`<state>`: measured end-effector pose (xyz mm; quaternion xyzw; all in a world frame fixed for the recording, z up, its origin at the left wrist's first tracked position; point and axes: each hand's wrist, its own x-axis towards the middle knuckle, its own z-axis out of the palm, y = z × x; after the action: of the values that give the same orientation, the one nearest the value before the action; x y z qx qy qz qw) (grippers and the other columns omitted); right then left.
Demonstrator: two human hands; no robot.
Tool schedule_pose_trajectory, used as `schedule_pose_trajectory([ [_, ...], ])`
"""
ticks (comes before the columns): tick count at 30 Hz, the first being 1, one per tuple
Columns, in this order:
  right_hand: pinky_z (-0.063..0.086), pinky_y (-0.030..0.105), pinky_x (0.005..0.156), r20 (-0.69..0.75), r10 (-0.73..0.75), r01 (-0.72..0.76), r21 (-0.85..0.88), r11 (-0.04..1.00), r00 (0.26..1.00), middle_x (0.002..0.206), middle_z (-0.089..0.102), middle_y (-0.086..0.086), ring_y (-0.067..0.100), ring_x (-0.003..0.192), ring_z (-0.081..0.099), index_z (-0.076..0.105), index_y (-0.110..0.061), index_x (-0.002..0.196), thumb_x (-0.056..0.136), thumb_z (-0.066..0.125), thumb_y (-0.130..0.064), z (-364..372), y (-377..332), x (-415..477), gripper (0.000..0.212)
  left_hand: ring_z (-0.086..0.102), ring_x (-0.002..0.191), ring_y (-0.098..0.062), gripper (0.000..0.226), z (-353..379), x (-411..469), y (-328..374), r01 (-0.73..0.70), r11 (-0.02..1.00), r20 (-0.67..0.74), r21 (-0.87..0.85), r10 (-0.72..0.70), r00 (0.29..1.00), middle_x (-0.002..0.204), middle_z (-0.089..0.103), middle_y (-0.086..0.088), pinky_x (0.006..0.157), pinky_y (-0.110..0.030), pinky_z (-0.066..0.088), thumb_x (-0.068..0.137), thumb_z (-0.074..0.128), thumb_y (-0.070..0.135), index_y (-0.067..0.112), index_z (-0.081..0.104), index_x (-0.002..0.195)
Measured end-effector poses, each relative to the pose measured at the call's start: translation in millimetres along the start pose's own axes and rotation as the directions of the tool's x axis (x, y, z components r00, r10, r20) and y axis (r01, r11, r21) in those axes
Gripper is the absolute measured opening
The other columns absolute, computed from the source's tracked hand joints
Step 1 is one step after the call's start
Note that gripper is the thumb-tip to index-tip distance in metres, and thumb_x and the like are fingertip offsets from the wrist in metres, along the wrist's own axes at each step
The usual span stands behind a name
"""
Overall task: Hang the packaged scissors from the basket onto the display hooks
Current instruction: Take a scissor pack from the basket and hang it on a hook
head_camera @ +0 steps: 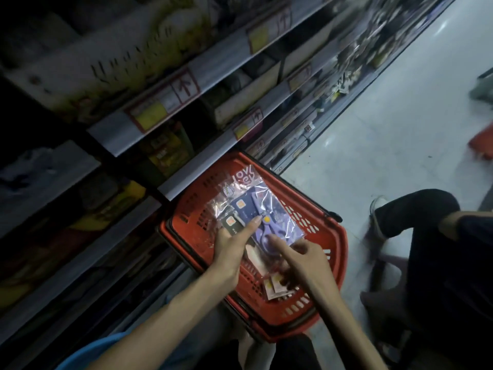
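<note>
A red plastic basket (328, 252) stands on the floor against the shelving. Above it my left hand (232, 244) grips a stack of clear-wrapped scissor packs (266, 209), the top one with purple scissors, thumb on top. My right hand (301, 260) touches the lower end of that top pack with its index finger stretched out, the other fingers curled below. More packs (274, 287) lie in the basket bottom. The white pegboard with dark display hooks (128, 60) is at the upper left, blurred.
Shelf edges with yellow price tags (150, 116) run diagonally above the basket. Another person's dark-trousered leg (426, 236) is at the right, on the pale floor (386, 129). A red object (482, 142) lies at the far right edge.
</note>
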<state>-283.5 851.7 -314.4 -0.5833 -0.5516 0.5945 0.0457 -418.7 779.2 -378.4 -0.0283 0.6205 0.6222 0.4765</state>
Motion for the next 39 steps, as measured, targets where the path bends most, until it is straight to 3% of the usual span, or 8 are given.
schedule_pose_trajectory([
  [3, 0.049, 0.029, 0.052, -0.107, -0.032, -0.006, -0.331, 0.944, 0.994, 0.053, 0.066, 0.0, 0.014, 0.047, 0.064, 0.056, -0.014, 0.06, 0.083, 0.067, -0.073, -22.1, -8.1, -15.3, 0.065, 0.076, 0.108, -0.033, 0.051, -1.6, -7.7, 15.2, -0.027, 0.997, -0.027, 0.066, 0.029, 0.999, 0.112, 0.08, -0.01, 0.103, -0.054, 0.057, 0.077, 0.094, 0.037, 0.01, 0.077, 0.117],
  [6, 0.057, 0.04, 0.064, -0.397, -0.433, 0.238, -0.453, 0.859, 0.809, 0.07, 0.067, -0.008, 0.01, 0.065, 0.064, 0.062, -0.021, 0.079, 0.089, 0.071, -0.052, -35.2, -12.3, -23.6, 0.033, 0.078, 0.103, -0.032, 0.04, -0.6, -17.7, 30.7, -0.07, 0.989, 0.026, 0.129, 0.067, 0.997, 0.108, 0.081, -0.009, 0.096, -0.05, 0.061, 0.077, 0.094, 0.03, 0.011, 0.08, 0.109],
  [8, 0.059, 0.039, 0.076, -0.344, -0.649, 0.434, -0.525, 0.732, 0.678, 0.099, 0.069, -0.008, 0.01, 0.087, 0.066, 0.067, -0.025, 0.101, 0.093, 0.072, -0.032, -39.0, -24.5, -25.8, 0.011, 0.079, 0.095, -0.027, 0.021, 0.4, -25.5, 38.6, -0.114, 0.98, 0.111, 0.164, 0.096, 0.989, 0.104, 0.082, -0.009, 0.081, -0.038, 0.063, 0.085, 0.085, 0.006, 0.011, 0.08, 0.105],
  [12, 0.044, 0.033, 0.112, -0.066, -0.852, 0.621, -0.656, 0.429, 0.519, 0.146, 0.056, 0.006, 0.019, 0.136, 0.051, 0.062, -0.014, 0.138, 0.101, 0.051, -0.032, -28.4, -56.8, -21.0, 0.043, 0.077, 0.081, -0.016, 0.022, 5.3, -44.3, 57.4, -0.203, 0.954, 0.251, 0.222, 0.145, 0.957, 0.093, 0.082, -0.006, 0.073, -0.026, 0.059, 0.081, 0.084, -0.006, 0.005, 0.08, 0.1],
  [17, 0.053, 0.04, 0.094, -0.02, -0.89, 0.635, -0.693, 0.341, 0.456, 0.115, 0.072, 0.006, 0.02, 0.103, 0.066, 0.069, -0.012, 0.123, 0.102, 0.056, -0.03, -3.6, -56.7, -14.3, 0.031, 0.072, 0.067, -0.005, 0.02, 9.2, -61.2, 71.1, -0.275, 0.91, 0.3, 0.31, 0.181, 0.937, 0.074, 0.079, 0.001, 0.062, -0.018, 0.055, 0.078, 0.082, -0.014, 0.003, 0.078, 0.086],
  [23, 0.038, 0.022, 0.076, -0.209, -0.772, 0.582, -0.548, 0.601, 0.6, 0.092, 0.056, -0.006, 0.01, 0.084, 0.05, 0.06, -0.019, 0.096, 0.108, 0.045, -0.03, -3.6, -40.8, -23.3, 0.021, 0.076, 0.079, -0.009, 0.022, 8.9, -81.9, 81.3, -0.328, 0.86, 0.34, 0.391, 0.196, 0.92, 0.087, 0.082, -0.002, 0.073, -0.024, 0.06, 0.078, 0.088, -0.003, 0.015, 0.081, 0.088],
  [30, 0.043, 0.031, 0.067, -0.387, -0.39, 0.38, -0.106, 0.919, 0.836, 0.085, 0.061, -0.002, 0.015, 0.077, 0.06, 0.053, -0.024, 0.086, 0.105, 0.042, -0.057, -47.4, -19.6, -55.1, 0.04, 0.079, 0.094, -0.023, 0.02, 23.8, -117.8, 96.6, -0.229, 0.919, 0.396, 0.322, 0.089, 0.914, 0.104, 0.081, -0.011, 0.074, -0.026, 0.06, 0.104, 0.062, 0.02, 0.007, 0.066, 0.12],
  [39, 0.052, 0.048, 0.081, -0.489, -0.116, 0.377, 0.478, 0.793, 0.864, 0.072, 0.063, 0.012, 0.031, 0.076, 0.064, 0.06, -0.006, 0.073, 0.102, 0.054, -0.026, -128.8, 45.8, -127.4, 0.036, 0.077, 0.1, -0.015, 0.015, 73.5, -191.8, 79.8, -0.421, 0.802, 0.53, 0.425, 0.156, 0.833, 0.103, 0.082, 0.003, 0.081, -0.024, 0.061, 0.099, 0.069, 0.014, 0.018, 0.075, 0.112],
])
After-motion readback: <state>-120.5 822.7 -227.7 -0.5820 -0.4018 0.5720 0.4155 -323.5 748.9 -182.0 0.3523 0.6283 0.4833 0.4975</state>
